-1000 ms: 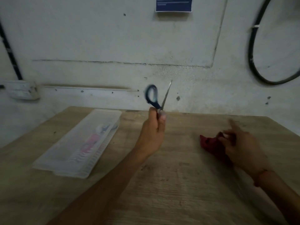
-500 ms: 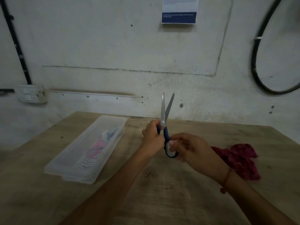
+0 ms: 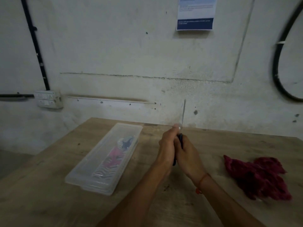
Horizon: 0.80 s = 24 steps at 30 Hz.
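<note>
- Pale, stained wall (image 3: 114, 46) filling the upper half, marked by a long thin crack running across.
- Wooden table (image 3: 49, 194) below, reaching back to the wall and bearing the box and the cloth.
- Black cable (image 3: 277, 63) curving in a wide loop on the wall at far right, partly cut off by the edge.
- Clear plastic box (image 3: 129, 130) lying long and slanted on the table's left half, well apart from the hands, with pink, blue and striped items showing dimly inside; too blurred to name them.
- Crumpled dark red cloth (image 3: 255, 177) lying on the table at right, apart from the right forearm.
- Paper notice (image 3: 196, 13) with a blue band along its bottom, stuck high on the wall, print too small to read.
- Left hand (image 3: 167, 148) raised over the middle of the table, fingers curled round the scissors' grip, thumb tip up near the base of the blades.
- Right hand (image 3: 188, 156) pressed close against the left, fingers wrapped round the same dark grip from the other side; orange thread round that wrist.
- White switch plate (image 3: 47, 99) fixed low on the wall at left.
- Scissors (image 3: 183, 115) held upright between both hands, above the table and not touching it, blades pointing up in front of the wall and showing as one thin blurred line, dark handle mostly hidden in the fists.
</note>
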Motion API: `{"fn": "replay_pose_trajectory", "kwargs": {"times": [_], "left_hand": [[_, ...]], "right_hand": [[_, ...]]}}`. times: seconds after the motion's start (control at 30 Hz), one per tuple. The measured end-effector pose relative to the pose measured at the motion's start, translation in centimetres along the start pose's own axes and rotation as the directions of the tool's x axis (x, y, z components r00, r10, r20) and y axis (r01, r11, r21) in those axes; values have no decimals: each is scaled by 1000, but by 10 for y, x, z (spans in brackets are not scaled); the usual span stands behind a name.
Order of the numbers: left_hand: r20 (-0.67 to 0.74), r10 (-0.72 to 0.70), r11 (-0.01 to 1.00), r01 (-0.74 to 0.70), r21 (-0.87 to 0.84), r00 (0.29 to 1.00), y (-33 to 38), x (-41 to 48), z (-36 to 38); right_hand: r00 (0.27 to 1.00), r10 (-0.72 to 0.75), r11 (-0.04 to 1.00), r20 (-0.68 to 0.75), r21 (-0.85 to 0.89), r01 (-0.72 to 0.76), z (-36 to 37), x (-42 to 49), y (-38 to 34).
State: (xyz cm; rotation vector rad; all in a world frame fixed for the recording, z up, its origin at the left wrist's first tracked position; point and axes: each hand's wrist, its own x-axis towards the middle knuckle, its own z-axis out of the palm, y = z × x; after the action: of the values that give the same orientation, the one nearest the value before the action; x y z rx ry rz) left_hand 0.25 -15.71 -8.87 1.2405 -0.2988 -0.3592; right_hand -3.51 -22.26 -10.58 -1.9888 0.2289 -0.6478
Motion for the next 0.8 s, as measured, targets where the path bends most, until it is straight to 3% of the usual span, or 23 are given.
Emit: {"fn": "replay_pose_trajectory", "kwargs": {"times": [0.07, 0.13, 0.2, 0.23, 0.3, 0.33, 0.4, 0.5, 0.63, 0.73, 0.8], "left_hand": [[62, 24, 995, -30, 95, 998, 2, -4, 2], [153, 90, 906, -145, 397, 984, 10, -11, 7], [176, 193, 611, -258, 748, 965, 16, -14, 7], [182, 269, 443, -290, 848, 946, 21, -17, 5], [196, 443, 267, -337, 903, 875, 34, -29, -3], [182, 498, 223, -328, 918, 848, 42, -33, -9], [135, 495, 92, -207, 974, 859, 55, -42, -28], [-29, 344, -123, 76, 989, 939, 71, -51, -70], [-298, 66, -214, 305, 928, 952, 74, -55, -124], [-336, -101, -144, 320, 936, 937, 72, -55, -141], [-324, -92, -67, 319, 945, 941, 75, -55, -144]], "right_hand": [[1000, -6, 999, -23, 39, 7, -3, -1, 12], [998, -30, 992, -62, 119, 37, -11, -6, 19], [996, -35, 985, -85, 165, 49, -15, -15, 19], [996, -12, 981, -86, 194, 28, -14, -19, 20], [996, 51, 977, -78, 208, -34, -11, -26, 20], [995, 75, 975, -64, 213, -60, -10, -28, 19], [992, 124, 952, -34, 285, -110, -4, -31, 15], [992, 128, 940, 15, 316, -126, 3, -37, 9], [984, 150, 943, 97, 286, -172, 10, -46, 6], [992, 103, 977, 77, 177, -116, 10, -51, 7], [995, 71, 989, 75, 121, -80, 9, -54, 4]]}}
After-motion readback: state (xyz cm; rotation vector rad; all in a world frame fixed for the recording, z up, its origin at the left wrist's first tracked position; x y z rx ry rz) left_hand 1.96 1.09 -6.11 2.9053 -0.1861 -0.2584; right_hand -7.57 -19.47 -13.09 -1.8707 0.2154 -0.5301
